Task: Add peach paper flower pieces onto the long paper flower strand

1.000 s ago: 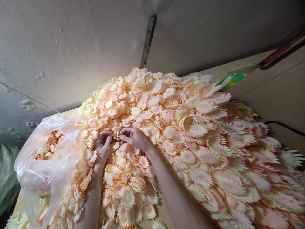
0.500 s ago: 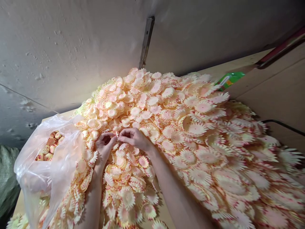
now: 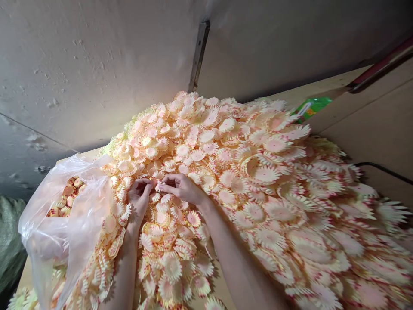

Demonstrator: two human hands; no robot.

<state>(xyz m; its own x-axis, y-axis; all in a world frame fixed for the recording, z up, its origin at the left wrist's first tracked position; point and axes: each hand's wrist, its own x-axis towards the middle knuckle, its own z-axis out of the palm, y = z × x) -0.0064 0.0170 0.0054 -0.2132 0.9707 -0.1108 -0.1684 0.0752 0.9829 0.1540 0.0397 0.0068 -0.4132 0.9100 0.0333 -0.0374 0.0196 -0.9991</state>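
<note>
My left hand (image 3: 139, 196) is at the middle of the pile, thumb and fingertip pinched together; what is between them, if anything, is too small to tell. Close on its right, my right hand (image 3: 180, 188) pinches a small pale artificial flower petal piece (image 3: 158, 187) with a fringed edge. The fingertips of both hands nearly meet at this piece. Around and beneath them spreads a large heap of cream and pink artificial flower petal pieces (image 3: 227, 125), round with cut edges and reddish tips. Some lie between my forearms.
A translucent plastic bag (image 3: 87, 232) on the left holds several rounded, closed-up pieces (image 3: 69, 200). A green packet (image 3: 312, 108) lies behind the heap at right. A black cable (image 3: 383, 168) runs at the far right. A grey wall (image 3: 97, 77) stands behind the wooden table (image 3: 222, 286).
My left fingertips have drawn slightly left, away from my right ones. The small petal piece shows more clearly at my right fingertips. The heap and bag look the same.
</note>
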